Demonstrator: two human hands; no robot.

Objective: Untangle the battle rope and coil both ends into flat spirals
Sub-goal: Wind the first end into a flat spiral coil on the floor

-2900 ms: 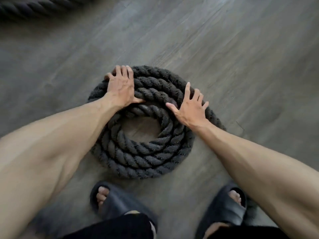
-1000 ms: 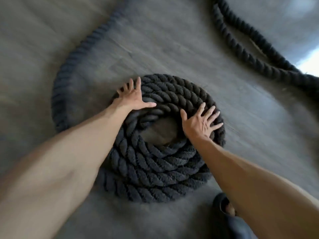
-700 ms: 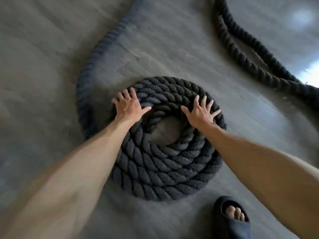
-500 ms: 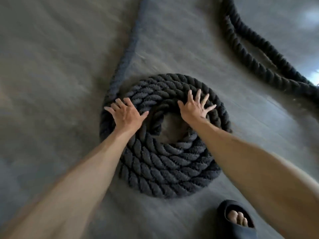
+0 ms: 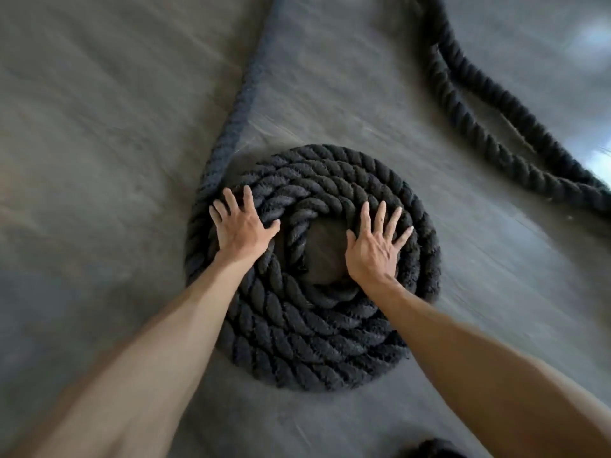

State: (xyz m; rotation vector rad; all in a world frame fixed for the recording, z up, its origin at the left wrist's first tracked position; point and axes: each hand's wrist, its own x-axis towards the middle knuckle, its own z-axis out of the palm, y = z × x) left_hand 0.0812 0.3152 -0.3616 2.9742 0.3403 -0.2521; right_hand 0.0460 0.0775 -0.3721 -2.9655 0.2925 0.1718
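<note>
Head view looks down at a flat round coil of thick black twisted rope (image 5: 314, 342) on the grey wood floor (image 5: 99, 160). The left hand (image 5: 241, 226) lies flat on the coil's left side, fingers straight and spread, holding nothing. The right hand (image 5: 373, 249) lies flat on the coil's right side, fingers spread too. Past the coil, a loose rope tail (image 5: 244, 94) runs away from its left edge. Another black rope stretch (image 5: 479, 127) curves far off to the right.

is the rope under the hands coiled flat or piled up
Coiled, mostly flat: the spiral lies in side-by-side rings on the floor, with a loose tail running off.
</note>
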